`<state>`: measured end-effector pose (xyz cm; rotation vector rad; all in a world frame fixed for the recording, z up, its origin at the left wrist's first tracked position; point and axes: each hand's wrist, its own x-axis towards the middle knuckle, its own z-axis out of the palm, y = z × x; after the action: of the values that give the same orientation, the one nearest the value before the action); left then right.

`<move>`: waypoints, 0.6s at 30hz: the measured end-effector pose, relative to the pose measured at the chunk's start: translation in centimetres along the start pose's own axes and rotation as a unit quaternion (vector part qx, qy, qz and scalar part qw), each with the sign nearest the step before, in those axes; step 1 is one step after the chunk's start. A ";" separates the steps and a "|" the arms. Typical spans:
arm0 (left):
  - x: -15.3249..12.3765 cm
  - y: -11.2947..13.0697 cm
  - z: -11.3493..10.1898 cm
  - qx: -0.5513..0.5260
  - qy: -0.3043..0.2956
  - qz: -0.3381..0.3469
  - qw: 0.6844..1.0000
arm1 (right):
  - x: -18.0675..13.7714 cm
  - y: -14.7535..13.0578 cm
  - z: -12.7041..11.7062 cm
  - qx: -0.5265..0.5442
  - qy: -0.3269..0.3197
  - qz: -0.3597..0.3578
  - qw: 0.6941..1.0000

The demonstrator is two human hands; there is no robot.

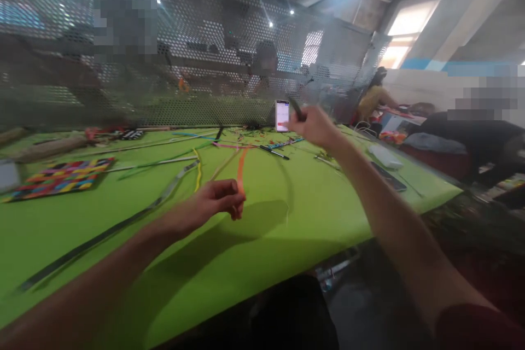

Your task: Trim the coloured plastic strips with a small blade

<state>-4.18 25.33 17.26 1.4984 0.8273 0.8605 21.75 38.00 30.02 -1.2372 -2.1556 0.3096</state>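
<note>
My left hand (pixel 223 198) is closed a little above the green tabletop (pixel 328 213), thumb and fingers pinched together. An orange strip (pixel 241 167) runs from the litter of strips down to its fingertips and appears pinched there. Farther off and higher, my right hand (pixel 315 126) is closed, blurred by motion. From its fingers juts a dark, narrow piece (pixel 296 108) that looks like a strip. Just behind that hand a phone (pixel 281 116) stands upright with its screen lit. A black pen (pixel 274 152) lies between the hands, farther back.
A long grey strip (pixel 123 224) and a yellow strip (pixel 198 172) lie left of my left hand. At far left is a multicoloured woven mat (pixel 65 178). A white box (pixel 385 157) and a dark phone (pixel 389 176) lie right. A perforated screen (pixel 197 82) borders the back; people sit beyond.
</note>
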 end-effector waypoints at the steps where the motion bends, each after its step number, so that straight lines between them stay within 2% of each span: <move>1: 0.1 -0.1 0.1 -0.021 0.026 0.016 0.999 | -1.3 -1.0 1.6 -0.010 -0.033 -0.029 0.999; 4: 0.2 -0.2 0.0 -0.053 0.079 0.047 0.994 | -4.3 -2.2 6.0 -0.027 -0.076 -0.156 0.985; 6: 0.3 0.0 0.0 -0.058 0.085 0.054 0.993 | -5.6 -1.9 8.5 -0.013 -0.112 -0.232 0.966; 8: 0.3 0.2 0.1 -0.069 0.081 0.053 0.993 | -6.4 -1.3 10.3 0.006 -0.126 -0.276 0.953; 12: 0.2 0.4 0.7 -0.097 0.069 0.049 0.992 | -7.3 -0.2 12.1 0.010 -0.082 -0.307 0.948; 18: -0.1 0.1 1.4 -0.104 0.057 0.055 0.991 | -8.2 -0.6 12.5 0.005 -0.054 -0.318 0.947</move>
<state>-3.02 24.59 17.30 1.3298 0.7194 1.0892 16.55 32.08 17.34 -0.4704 -2.5028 0.1093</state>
